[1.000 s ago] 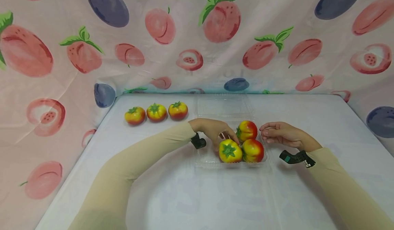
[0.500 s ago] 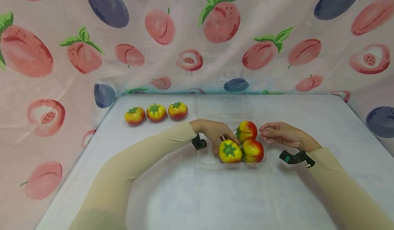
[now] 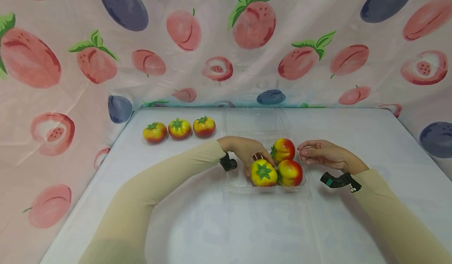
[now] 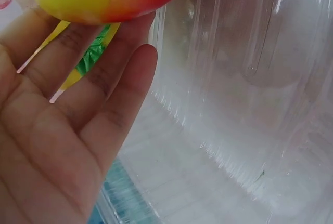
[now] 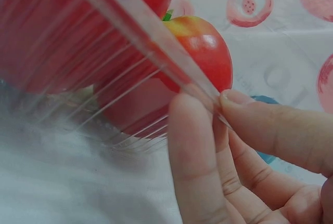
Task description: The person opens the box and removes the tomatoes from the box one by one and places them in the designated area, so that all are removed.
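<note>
A clear plastic clamshell container (image 3: pixel 234 185) lies with its lid (image 3: pixel 256 121) folded back. My left hand (image 3: pixel 245 150) reaches in and holds the front-left red-and-yellow fruit (image 3: pixel 264 173), which looks like a persimmon or tomato, its green leafy top facing me. In the left wrist view, the fingers (image 4: pixel 117 99) curl beneath that fruit. Beside it in the container sit a front-right fruit (image 3: pixel 291 173) and a back-right fruit (image 3: pixel 283 150). My right hand (image 3: pixel 325 154) pinches the container's right rim (image 5: pixel 151 37) between thumb and forefinger, as the right wrist view shows.
At the back left of the white-covered table (image 3: pixel 197 224) stand three similar fruits (image 3: pixel 179 129) in a row, outside the container. A peach-patterned cloth (image 3: pixel 197 71) hangs behind and along the left side. Black camera mounts (image 3: pixel 340 181) sit on both wrists.
</note>
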Action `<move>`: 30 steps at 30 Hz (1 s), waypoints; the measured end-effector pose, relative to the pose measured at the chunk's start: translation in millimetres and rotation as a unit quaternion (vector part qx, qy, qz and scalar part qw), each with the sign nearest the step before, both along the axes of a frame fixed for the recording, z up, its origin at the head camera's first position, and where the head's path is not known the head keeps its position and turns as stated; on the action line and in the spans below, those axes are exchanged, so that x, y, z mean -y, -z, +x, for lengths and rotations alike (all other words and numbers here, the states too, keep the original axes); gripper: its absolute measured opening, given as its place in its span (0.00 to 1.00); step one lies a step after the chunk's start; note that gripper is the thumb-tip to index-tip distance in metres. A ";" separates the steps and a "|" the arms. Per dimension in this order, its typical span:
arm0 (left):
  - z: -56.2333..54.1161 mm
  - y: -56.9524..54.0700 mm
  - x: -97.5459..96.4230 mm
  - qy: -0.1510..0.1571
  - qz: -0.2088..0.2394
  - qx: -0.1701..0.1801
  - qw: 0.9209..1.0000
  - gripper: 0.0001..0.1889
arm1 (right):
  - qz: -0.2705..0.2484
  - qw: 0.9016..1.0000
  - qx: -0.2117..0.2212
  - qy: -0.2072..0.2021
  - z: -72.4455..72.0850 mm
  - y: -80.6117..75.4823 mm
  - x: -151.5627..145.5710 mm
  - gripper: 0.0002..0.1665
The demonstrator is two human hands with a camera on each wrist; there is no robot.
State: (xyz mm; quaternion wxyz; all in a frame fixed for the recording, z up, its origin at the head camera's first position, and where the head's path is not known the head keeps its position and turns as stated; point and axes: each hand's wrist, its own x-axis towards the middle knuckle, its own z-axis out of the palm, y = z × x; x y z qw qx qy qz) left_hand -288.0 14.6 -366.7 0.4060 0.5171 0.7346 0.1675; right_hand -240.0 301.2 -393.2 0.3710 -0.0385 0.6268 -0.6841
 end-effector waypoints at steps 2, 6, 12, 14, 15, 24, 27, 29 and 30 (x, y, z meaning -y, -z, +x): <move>-0.7 -0.4 0.7 0.000 0.004 0.002 1.000 0.36 | 0.001 1.000 0.001 0.002 -0.6 0.9 0.0 0.08; -0.4 -3.0 1.8 -0.005 0.008 0.008 1.000 0.36 | -0.010 1.000 0.000 -0.004 -1.7 2.1 -0.5 0.08; 0.2 -4.6 4.0 -0.012 0.011 0.007 1.000 0.36 | -0.023 1.000 -0.003 -0.016 -2.0 1.3 -1.2 0.09; 0.6 -5.3 5.1 -0.014 0.015 0.008 1.000 0.35 | -0.024 1.000 -0.001 -0.015 -1.9 1.1 -1.1 0.09; 0.9 -6.0 5.7 -0.015 0.018 0.010 1.000 0.35 | -0.024 1.000 0.000 -0.013 -2.0 1.3 -1.1 0.09; 3.1 -12.2 13.5 -0.027 0.051 -0.021 0.998 0.34 | -0.027 1.000 0.004 -0.012 -1.6 1.9 -0.9 0.10; 4.4 -15.0 17.1 -0.035 0.058 -0.029 0.997 0.34 | -0.034 0.999 0.003 -0.018 -1.1 2.2 -1.2 0.10; 5.6 -16.7 19.9 -0.042 0.062 -0.032 0.997 0.34 | -0.035 0.999 0.001 -0.019 -1.0 2.7 -1.4 0.10; 6.2 -17.4 21.3 -0.045 0.065 -0.033 0.996 0.34 | -0.035 0.999 0.000 -0.020 -0.9 2.9 -1.3 0.10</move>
